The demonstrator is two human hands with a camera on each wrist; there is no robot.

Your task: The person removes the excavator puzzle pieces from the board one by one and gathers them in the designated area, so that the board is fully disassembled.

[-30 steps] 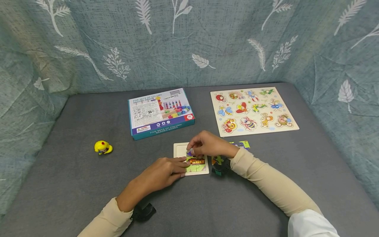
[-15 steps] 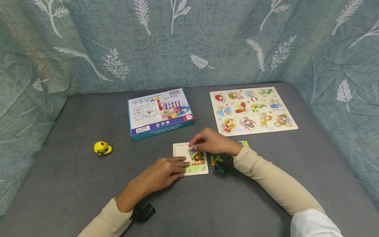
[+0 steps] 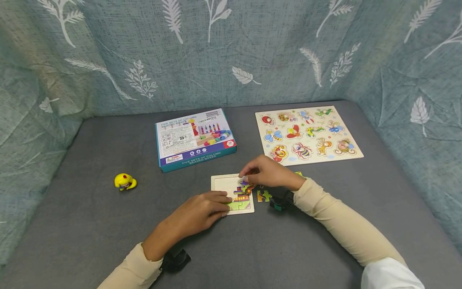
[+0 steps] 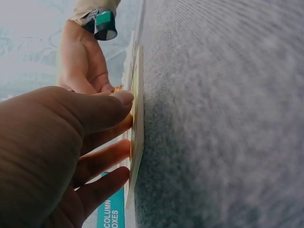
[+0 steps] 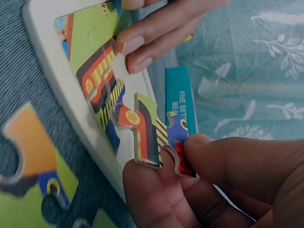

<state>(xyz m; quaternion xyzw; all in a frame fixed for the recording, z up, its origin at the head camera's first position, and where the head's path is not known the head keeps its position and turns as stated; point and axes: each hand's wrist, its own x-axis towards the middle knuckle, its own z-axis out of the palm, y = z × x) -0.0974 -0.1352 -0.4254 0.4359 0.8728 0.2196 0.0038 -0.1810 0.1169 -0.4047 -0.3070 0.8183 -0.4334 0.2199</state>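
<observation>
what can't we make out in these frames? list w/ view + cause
- Head: full count of loose pieces; right hand and right sleeve block the area.
- Head: fine print on the box; too small.
- Left wrist: picture on the puzzle board; seen nearly edge-on.
- Right wrist: most of the left hand; cut off by top edge.

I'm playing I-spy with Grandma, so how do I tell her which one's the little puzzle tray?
On the grey table, find the teal-edged box. In front of it, a bit to the right, lies the little puzzle tray, the left hand touching it. Unlike the bigger insect board, its picture is only partly filled in.
</observation>
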